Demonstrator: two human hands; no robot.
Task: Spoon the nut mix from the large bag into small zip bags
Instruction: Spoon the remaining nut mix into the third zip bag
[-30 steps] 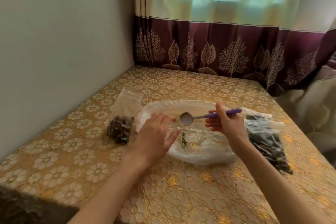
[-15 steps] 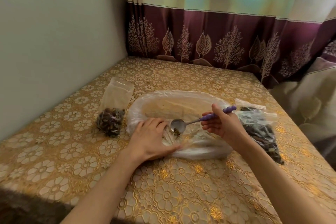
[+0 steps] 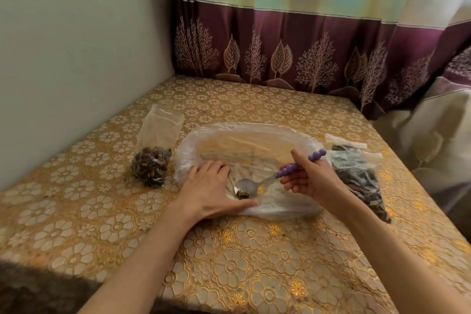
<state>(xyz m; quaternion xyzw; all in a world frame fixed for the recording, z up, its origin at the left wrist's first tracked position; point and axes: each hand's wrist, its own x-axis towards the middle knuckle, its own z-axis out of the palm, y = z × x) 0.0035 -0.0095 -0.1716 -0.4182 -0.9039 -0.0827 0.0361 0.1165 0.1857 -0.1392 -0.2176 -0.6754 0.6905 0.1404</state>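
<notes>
**A:** Your left hand (image 3: 212, 190) is lying flat, fingers straight, pressing down the near edge of the large bag (image 3: 244, 158). Your right hand (image 3: 309, 177) is pinching the purple beaded handle of the spoon (image 3: 265, 181), and its bowl is sitting low inside the bag against the last small clump of nut mix (image 3: 242, 195).

**B:** So what am I risking here?

**A:** The bag is looking nearly empty and slack. If you are scraping hard, the thin plastic is likely bunching ahead of the spoon, and the clump could be sliding away instead of loading. Press too sharply and you may be tearing the film.

**B:** And on the way out?

**A:** The filled small zip bag (image 3: 153, 158) is lying well to your left, and two more zip bags (image 3: 356, 173) are lying just right of your wrist. I cannot tell whether any mouth is open. With no free hand holding one wide, you are probably spilling onto the tablecloth (image 3: 254, 262).
</notes>
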